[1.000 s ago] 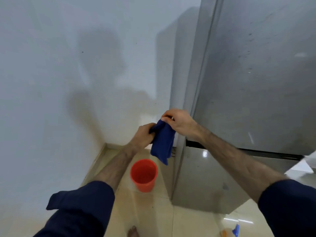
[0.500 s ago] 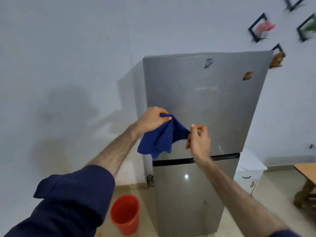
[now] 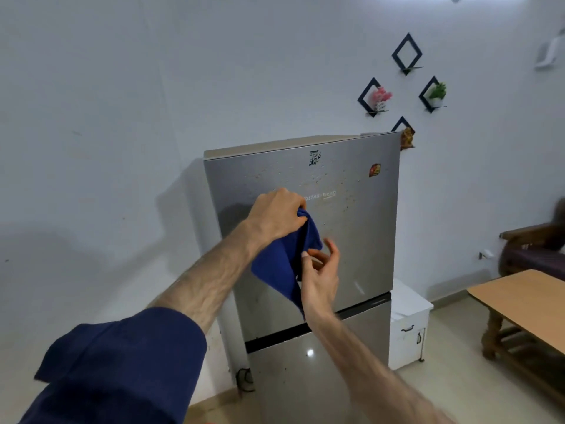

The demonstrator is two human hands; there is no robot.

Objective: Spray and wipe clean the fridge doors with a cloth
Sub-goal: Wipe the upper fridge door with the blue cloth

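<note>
I am seeing left hand [image 3: 276, 214] gripping cloth [image 3: 279, 264] top | right hand [image 3: 319, 275] fingers loosely spread, pinching its edge, probably folding a pad | fridge door [image 3: 351, 240] droplets waiting.

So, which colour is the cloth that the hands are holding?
Dark blue. The cloth shows in the head view, against the grey fridge door.

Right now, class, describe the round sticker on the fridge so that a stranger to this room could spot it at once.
Find the silver fridge against the white wall, then its upper door. Near that door's top right corner sits a small round sticker, red with yellow. The only other mark up there, the sticker at top centre, is black, and the brand lettering below is pale.
</note>
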